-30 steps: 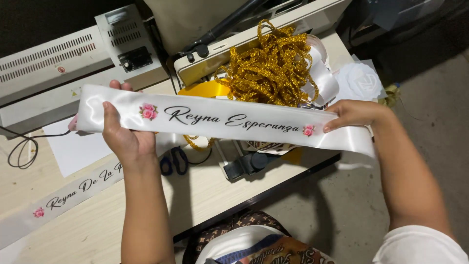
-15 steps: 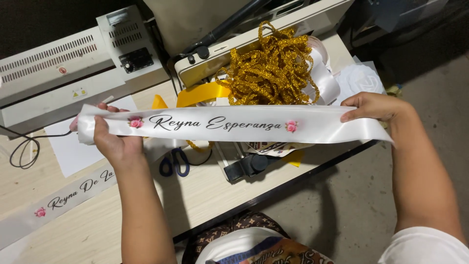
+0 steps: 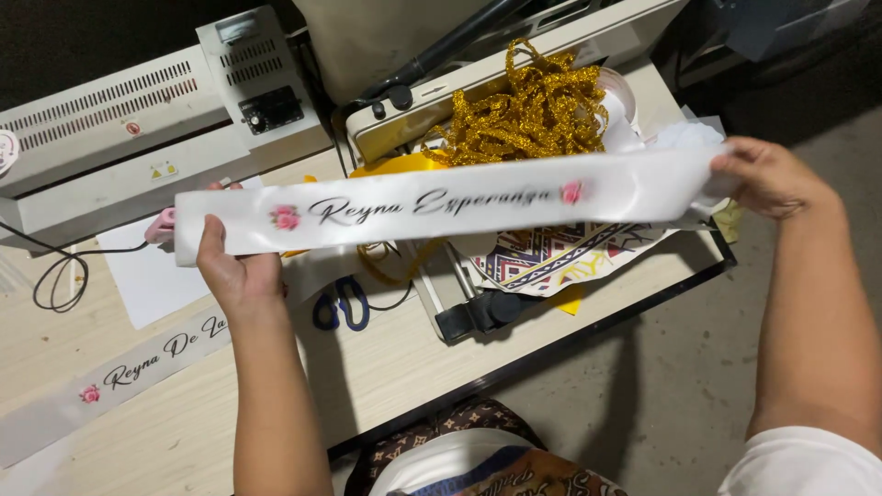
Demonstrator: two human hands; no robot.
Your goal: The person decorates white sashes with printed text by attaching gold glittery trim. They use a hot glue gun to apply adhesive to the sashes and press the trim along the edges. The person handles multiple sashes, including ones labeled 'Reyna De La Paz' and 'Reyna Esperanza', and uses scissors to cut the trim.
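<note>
Both hands, left hand (image 3: 237, 276) and right hand (image 3: 770, 176), have their fingers closed on the ends of the white sash (image 3: 441, 204), stretched level above the table (image 3: 395, 367); best kept taut, pulled evenly, untwisted.

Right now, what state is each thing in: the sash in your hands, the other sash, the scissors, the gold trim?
White sash: stretched flat above the table, lettering up.
Left hand: gripping one sash end.
Right hand: pinching the other end.
Second sash: lying flat on the table.
Scissors: lying on the table, blades hidden.
Gold trim: loose tangled heap.
</note>
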